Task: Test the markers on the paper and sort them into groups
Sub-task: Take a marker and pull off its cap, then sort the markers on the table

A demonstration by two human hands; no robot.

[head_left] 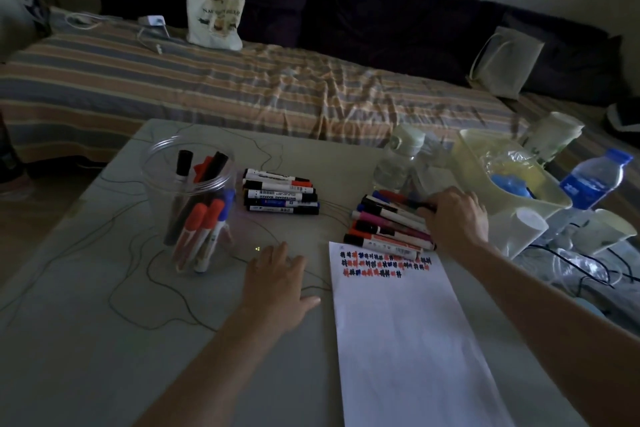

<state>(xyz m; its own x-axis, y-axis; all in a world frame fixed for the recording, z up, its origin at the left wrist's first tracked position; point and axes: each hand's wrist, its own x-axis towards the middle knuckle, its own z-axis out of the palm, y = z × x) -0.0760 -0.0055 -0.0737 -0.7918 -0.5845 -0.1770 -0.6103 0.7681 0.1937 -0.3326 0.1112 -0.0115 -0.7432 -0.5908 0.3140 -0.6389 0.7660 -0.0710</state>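
Note:
A white paper sheet point(408, 340) lies on the table, its top edge covered with red, blue and black test marks. Just beyond it lies a pile of markers point(388, 227). My right hand point(457, 218) rests on the right end of that pile, its fingers curled over a dark marker point(420, 206). A second, neater group of markers point(280, 196) lies at the table's middle. A clear plastic jar point(197, 204) at the left holds several upright markers. My left hand point(277, 284) lies flat on the table between the jar and the paper.
Clear bottles point(401, 163), a pale basket point(498, 177) with plastic bags, a blue-capped water bottle point(592, 180) and cables crowd the table's right side. A striped bed point(242, 87) with a tote bag point(214, 17) runs behind the table.

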